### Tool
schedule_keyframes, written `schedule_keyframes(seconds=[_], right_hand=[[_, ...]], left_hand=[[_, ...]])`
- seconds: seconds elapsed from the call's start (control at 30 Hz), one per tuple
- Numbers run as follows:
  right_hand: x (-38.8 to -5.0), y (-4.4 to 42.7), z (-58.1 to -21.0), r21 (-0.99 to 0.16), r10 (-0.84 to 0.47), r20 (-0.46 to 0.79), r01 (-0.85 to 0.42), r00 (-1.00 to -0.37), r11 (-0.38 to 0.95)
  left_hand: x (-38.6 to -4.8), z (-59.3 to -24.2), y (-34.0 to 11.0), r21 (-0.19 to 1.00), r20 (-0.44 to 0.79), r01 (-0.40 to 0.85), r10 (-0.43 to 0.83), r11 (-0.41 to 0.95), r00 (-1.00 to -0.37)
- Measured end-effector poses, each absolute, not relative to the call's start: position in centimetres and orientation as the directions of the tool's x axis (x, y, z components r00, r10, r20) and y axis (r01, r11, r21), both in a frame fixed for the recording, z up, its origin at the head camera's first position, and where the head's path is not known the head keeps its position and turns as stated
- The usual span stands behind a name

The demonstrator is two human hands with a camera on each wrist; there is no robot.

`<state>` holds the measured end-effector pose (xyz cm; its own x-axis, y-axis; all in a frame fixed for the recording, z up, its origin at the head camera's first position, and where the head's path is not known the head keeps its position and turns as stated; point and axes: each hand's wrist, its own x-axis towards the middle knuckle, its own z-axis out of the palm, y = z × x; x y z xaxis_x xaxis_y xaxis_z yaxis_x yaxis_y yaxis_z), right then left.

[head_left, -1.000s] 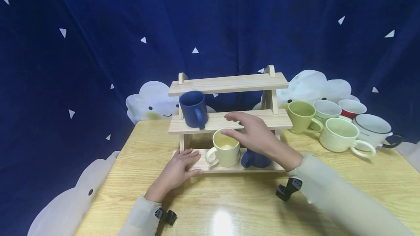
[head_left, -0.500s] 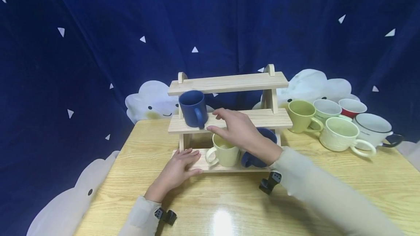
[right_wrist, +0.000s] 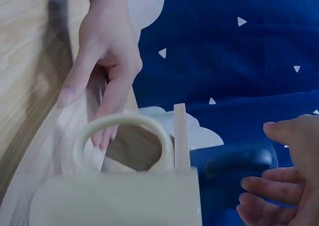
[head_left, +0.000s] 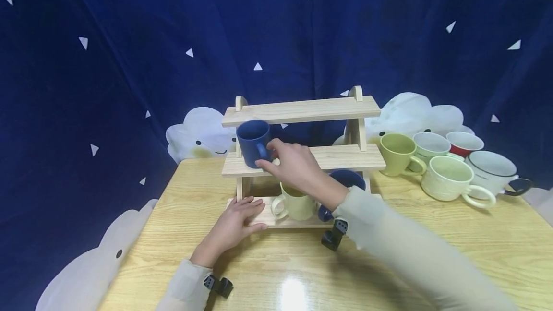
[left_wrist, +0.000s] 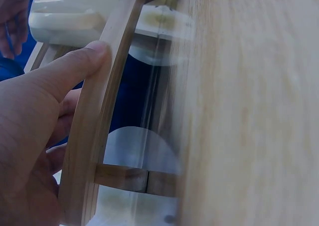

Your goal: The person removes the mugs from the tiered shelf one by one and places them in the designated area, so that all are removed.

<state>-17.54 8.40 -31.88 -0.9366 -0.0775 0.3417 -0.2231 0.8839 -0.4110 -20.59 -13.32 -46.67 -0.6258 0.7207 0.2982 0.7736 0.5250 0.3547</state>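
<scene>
A wooden three-tier rack (head_left: 345, 156) stands on the table. On the left of its middle shelf sits a dark blue mug (head_left: 250, 148), upright. My right hand (head_left: 298, 164) is at the mug's handle (right_wrist: 239, 161), thumb and fingers spread on either side; the right wrist view shows a gap between them and the handle. My left hand (head_left: 231, 222) rests on the left end of the bottom shelf (left_wrist: 92, 131), fingers on top, thumb along the front edge. A cream mug (head_left: 298, 207) and another blue mug (head_left: 350, 180), partly hidden by my right arm, stand on that shelf.
To the rack's right, several cups stand on the table: an olive-green mug (head_left: 397, 157), a pale green mug (head_left: 447, 181), a white mug with a black handle (head_left: 492, 174), a red-and-white cup (head_left: 464, 144) and another pale mug (head_left: 431, 145). A blue curtain (head_left: 276, 23) hangs behind.
My right hand has moved left, from above the cream mug across the middle shelf to the blue mug's handle. The left hand and the mugs have stayed in place.
</scene>
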Motion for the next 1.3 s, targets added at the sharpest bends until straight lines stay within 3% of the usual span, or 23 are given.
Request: schedule_keyframes(seconds=[0.33, 0.67, 1.3], right_hand=[[-18.4, 7.5, -31.9, -0.615, 0.038, 0.270, -0.142, -0.962, 0.776], [-18.7, 8.1, -32.4, -0.644, 0.016, 0.277, -0.173, -0.961, 0.745], [-18.6, 10.2, -33.1, -0.711, 0.097, 0.322, -0.173, -0.942, 0.682]], left_hand=[[-20.7, -46.7, -13.3, 0.347, 0.294, 0.773, 0.720, 0.532, -0.628], [-20.7, -46.8, -13.3, 0.340, 0.290, 0.774, 0.724, 0.533, -0.626], [-20.7, -46.7, -13.3, 0.353, 0.290, 0.769, 0.719, 0.533, -0.631]])
